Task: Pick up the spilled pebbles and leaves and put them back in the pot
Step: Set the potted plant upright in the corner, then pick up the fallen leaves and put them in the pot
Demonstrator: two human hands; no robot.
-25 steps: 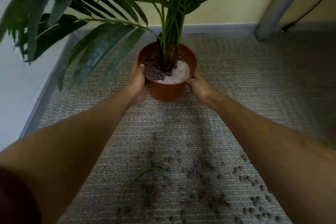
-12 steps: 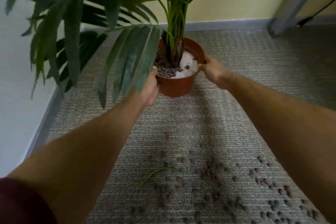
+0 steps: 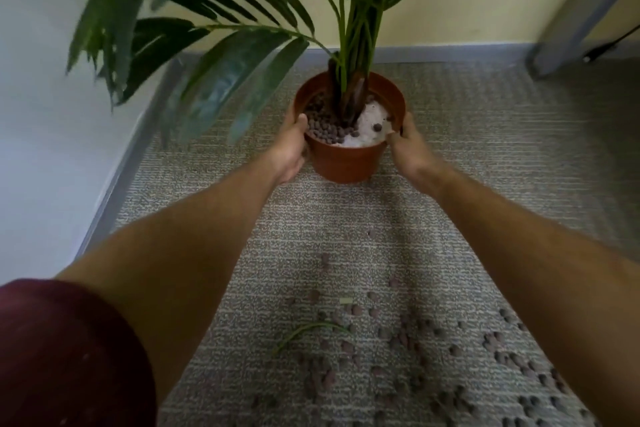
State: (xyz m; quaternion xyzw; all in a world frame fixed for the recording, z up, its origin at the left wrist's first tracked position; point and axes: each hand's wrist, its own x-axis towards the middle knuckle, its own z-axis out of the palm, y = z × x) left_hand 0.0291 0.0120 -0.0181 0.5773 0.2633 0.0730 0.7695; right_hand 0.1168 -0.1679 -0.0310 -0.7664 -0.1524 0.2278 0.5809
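Covering nearly all of the head view, the grey woven carpet (image 3: pixel 467 156) runs back to a grey skirting board (image 3: pixel 450 51) below a yellow wall, with a pale wall along its left edge. A palm plant (image 3: pixel 242 55) rises from the far middle of the carpet, its fronds cut off by the top of the frame and blurred on the left. Both bare forearms reach forward; a dark red sleeve (image 3: pixel 65 354) fills the lower left corner. The terracotta pot (image 3: pixel 346 159) stands upright between the hands. The left hand (image 3: pixel 291 149) is closed on its left side with the thumb over the rim, and the right hand (image 3: pixel 408 149) grips its right side; the fingers behind the pot are hidden. Inside, brown pebbles cover the left part and a white filling (image 3: pixel 370 130) shows on the right. Spilled pebbles (image 3: pixel 408 340) lie scattered over the near carpet, many smeared and running off the bottom edge. A thin green leaf (image 3: pixel 304 331) lies among them, near a tiny pale fragment (image 3: pixel 345 301) too small to identify.
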